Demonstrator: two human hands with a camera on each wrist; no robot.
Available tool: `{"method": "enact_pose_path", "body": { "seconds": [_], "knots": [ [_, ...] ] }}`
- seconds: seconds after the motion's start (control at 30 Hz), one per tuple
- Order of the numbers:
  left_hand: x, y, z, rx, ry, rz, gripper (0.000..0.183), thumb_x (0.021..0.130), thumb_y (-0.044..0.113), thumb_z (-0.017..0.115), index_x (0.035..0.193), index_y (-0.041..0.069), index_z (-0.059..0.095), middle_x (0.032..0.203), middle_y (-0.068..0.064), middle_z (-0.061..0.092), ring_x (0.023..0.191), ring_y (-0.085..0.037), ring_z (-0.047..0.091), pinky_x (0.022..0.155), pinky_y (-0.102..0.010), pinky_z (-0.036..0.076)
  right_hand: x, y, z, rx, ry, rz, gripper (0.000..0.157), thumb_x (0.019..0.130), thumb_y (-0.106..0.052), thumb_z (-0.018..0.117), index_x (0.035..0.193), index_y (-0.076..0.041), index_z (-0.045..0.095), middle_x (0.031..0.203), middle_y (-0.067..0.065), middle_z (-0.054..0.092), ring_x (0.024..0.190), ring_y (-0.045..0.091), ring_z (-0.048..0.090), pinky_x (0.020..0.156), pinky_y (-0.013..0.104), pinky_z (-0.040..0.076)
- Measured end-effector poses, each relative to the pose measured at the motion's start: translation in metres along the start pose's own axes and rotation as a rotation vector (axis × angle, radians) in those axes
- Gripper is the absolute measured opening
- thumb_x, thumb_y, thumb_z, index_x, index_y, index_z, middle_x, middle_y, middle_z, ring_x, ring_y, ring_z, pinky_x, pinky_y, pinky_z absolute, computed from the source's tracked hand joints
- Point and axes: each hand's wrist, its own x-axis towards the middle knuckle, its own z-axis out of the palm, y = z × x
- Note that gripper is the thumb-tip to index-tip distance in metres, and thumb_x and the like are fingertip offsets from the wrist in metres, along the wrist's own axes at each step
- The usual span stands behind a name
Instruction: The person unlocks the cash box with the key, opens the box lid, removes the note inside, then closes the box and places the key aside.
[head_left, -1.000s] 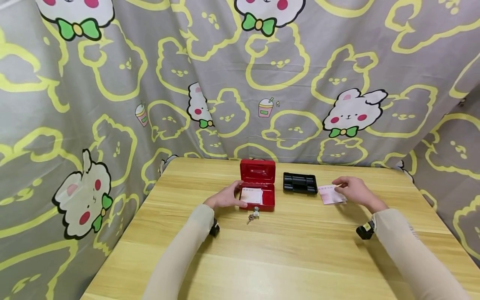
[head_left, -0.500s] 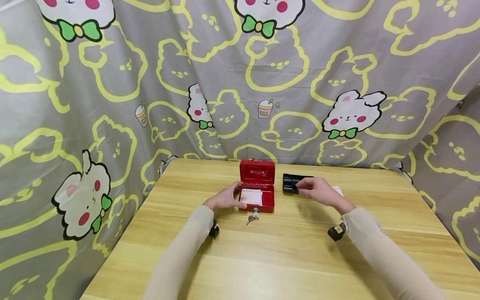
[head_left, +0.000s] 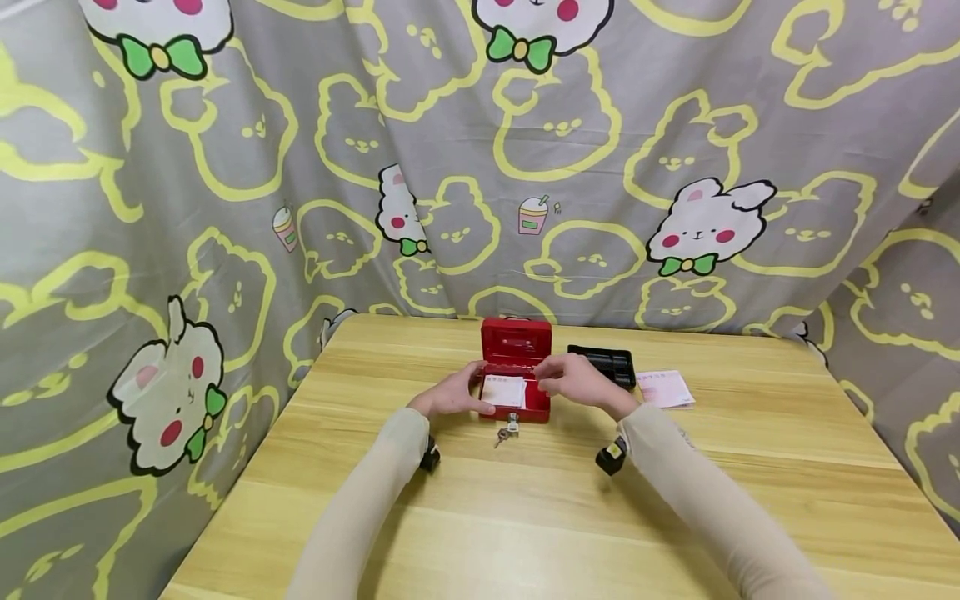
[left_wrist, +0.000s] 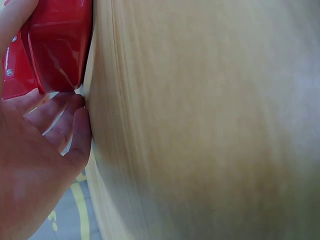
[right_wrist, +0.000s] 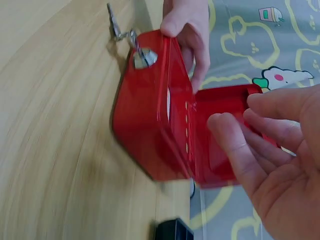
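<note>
Bunny curtain (head_left: 442, 146) past left hand (head_left: 452, 396) and right hand (head_left: 579, 380), wooden table (head_left: 487, 517) under both. Gripping the red box (right_wrist: 137, 112) with the left, papers (head_left: 502, 390) inside, right of it. Holding nothing with the right, loosely bent near the raised lid (head_left: 516, 342). Likely time for papers or lid, can't tell which; probably calls next for a soft pinch.

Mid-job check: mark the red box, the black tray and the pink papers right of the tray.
Red box (right_wrist: 140, 95): right wrist view, on its front wall below the lock.
Black tray (head_left: 613, 365): head view, on its uncovered right part.
Pink papers (head_left: 666, 389): head view, on the top sheet.
</note>
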Motion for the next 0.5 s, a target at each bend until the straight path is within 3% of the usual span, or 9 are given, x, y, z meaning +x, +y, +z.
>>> {"method": "enact_pose_path", "body": {
  "seconds": [0.23,0.37,0.5],
  "knots": [
    [0.0,-0.001,0.0,-0.019,-0.004,0.02,0.101,0.072,0.04,0.081,0.15,0.013,0.022,0.151,-0.011,0.028,0.138,-0.027,0.024,0.11,-0.044,0.022,0.023,0.001,0.017,-0.052,-0.026,0.013,0.025,0.086,0.003,0.06,0.11,0.011,0.061,0.102,0.021,0.065,0.08,0.024,0.067,0.07,0.033,0.055],
    [0.0,0.0,0.0,-0.017,-0.004,0.015,0.1,0.073,0.039,0.081,0.15,0.013,0.022,0.151,-0.01,0.028,0.138,-0.026,0.024,0.11,-0.043,0.022,0.031,0.004,0.022,-0.212,-0.024,0.021,0.023,0.084,0.002,0.064,0.105,0.007,0.066,0.096,0.013,0.068,0.08,0.017,0.064,0.072,0.031,0.054],
    [-0.002,0.002,-0.001,-0.018,-0.004,0.006,0.1,0.073,0.039,0.081,0.15,0.013,0.022,0.151,-0.01,0.028,0.138,-0.025,0.024,0.111,-0.042,0.022,0.036,0.004,0.026,-0.302,-0.028,0.024,0.022,0.082,0.0,0.065,0.103,0.004,0.068,0.094,0.009,0.068,0.083,0.017,0.061,0.074,0.032,0.052]
  ]
}}
